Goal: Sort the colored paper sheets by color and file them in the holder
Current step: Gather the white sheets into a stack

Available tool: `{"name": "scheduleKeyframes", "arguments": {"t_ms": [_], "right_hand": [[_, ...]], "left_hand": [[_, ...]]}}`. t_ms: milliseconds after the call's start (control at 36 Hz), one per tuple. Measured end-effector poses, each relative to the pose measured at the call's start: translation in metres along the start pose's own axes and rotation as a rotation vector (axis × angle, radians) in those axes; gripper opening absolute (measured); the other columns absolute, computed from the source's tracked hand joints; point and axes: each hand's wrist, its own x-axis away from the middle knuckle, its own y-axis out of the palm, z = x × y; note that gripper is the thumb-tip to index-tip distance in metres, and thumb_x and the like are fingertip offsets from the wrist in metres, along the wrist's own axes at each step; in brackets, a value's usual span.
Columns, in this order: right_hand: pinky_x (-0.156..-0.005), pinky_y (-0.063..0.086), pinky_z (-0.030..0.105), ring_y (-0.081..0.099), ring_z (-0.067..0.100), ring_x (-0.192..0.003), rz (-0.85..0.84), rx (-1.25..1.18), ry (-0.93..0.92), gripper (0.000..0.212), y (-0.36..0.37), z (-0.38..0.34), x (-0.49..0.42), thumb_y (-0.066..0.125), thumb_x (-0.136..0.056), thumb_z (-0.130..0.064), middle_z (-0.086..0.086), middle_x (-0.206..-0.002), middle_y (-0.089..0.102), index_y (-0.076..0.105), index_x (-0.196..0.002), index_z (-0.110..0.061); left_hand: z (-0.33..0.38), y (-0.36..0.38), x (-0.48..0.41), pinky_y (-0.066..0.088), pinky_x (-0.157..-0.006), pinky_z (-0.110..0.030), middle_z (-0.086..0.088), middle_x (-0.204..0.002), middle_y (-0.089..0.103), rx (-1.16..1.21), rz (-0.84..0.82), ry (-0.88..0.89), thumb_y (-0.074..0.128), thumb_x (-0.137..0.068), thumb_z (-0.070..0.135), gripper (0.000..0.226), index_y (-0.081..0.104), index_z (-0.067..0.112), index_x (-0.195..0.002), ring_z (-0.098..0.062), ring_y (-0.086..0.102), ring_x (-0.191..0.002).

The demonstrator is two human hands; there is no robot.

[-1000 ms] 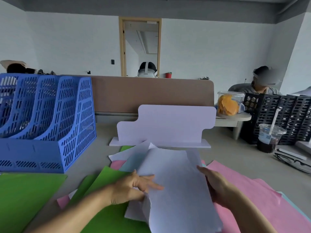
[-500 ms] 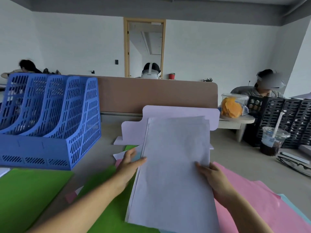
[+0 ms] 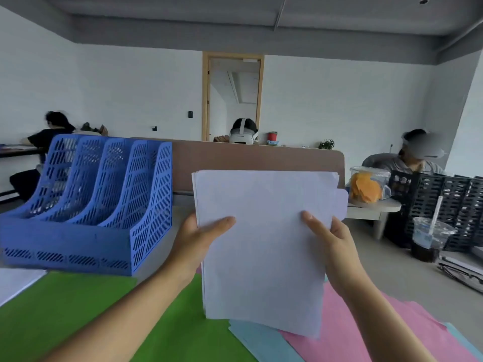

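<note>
Covering the desk (image 3: pixel 392 278), green sheets (image 3: pixel 78 322) lie on the left and pink sheets (image 3: pixel 352 335) on the right, with pale blue sheets (image 3: pixel 261 340) showing between them. The blue holder (image 3: pixel 86 205) stands at the back left, to the left of the white stack (image 3: pixel 264 244), which is held upright above the sheets. The left hand (image 3: pixel 193 241) grips its left edge and the right hand (image 3: pixel 334 241) its right edge, thumbs pressed on the front. The label on the lidded cup (image 3: pixel 428 239) is too blurred to read.

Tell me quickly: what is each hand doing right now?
Left hand: holding the white paper stack, left edge.
Right hand: holding the same stack, right edge.
</note>
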Motion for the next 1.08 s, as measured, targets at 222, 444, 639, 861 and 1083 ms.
{"name": "scheduleKeyframes", "arguments": {"t_ms": [222, 444, 639, 861, 1083], "right_hand": [[-0.072, 0.056, 0.037, 0.073, 0.024, -0.083, 0.026, 0.026, 0.010, 0.024, 0.014, -0.010, 0.005, 0.067, -0.086, -0.031, 0.005, -0.091, 0.076, 0.073, -0.096, -0.011], [-0.077, 0.056, 0.038, 0.073, 0.024, -0.087, 0.043, 0.044, 0.112, 0.017, 0.009, 0.016, 0.027, 0.077, -0.077, -0.018, 0.004, -0.093, 0.077, 0.074, -0.093, -0.013], [-0.086, 0.056, 0.047, 0.073, 0.024, -0.087, 0.067, 0.234, 0.212, 0.027, 0.015, 0.039, 0.035, 0.087, -0.068, -0.025, 0.002, -0.090, 0.077, 0.077, -0.090, -0.012], [-0.065, 0.057, 0.029, 0.073, 0.017, -0.075, 0.029, 0.141, 0.082, 0.020, 0.102, 0.020, 0.014, 0.081, -0.075, -0.021, -0.001, -0.084, 0.077, 0.072, -0.090, -0.011], [-0.058, 0.034, 0.031, 0.045, 0.018, -0.064, 0.066, -0.117, 0.064, 0.015, 0.244, 0.051, 0.002, 0.064, -0.083, -0.016, 0.001, -0.068, 0.055, 0.054, -0.071, -0.019]], "left_hand": [[0.014, 0.009, 0.006, 0.059, -0.078, -0.029, 0.001, -0.094, 0.076, -0.004, 0.007, -0.040, 0.073, -0.079, 0.011, 0.013, 0.078, 0.023, -0.078, -0.015, 0.073, -0.088], [-0.015, -0.002, 0.012, 0.054, -0.085, -0.029, 0.002, -0.099, 0.076, -0.099, -0.060, -0.185, 0.084, -0.070, 0.014, 0.032, 0.073, 0.016, -0.100, -0.013, 0.072, -0.094], [-0.052, -0.022, 0.028, 0.052, -0.077, -0.021, 0.006, -0.095, 0.076, -0.158, -0.057, -0.292, 0.082, -0.073, 0.010, 0.025, 0.074, 0.020, -0.094, -0.010, 0.072, -0.091], [0.014, -0.088, 0.017, 0.054, -0.075, -0.018, 0.017, -0.088, 0.074, -0.300, 0.062, -0.163, 0.081, -0.076, 0.020, 0.021, 0.071, 0.026, -0.093, 0.000, 0.069, -0.083], [0.083, -0.227, 0.017, 0.048, -0.093, -0.033, 0.009, -0.117, 0.064, -0.583, 0.327, -0.165, 0.064, -0.091, 0.026, 0.034, 0.055, 0.027, -0.125, -0.017, 0.061, -0.102]]}}
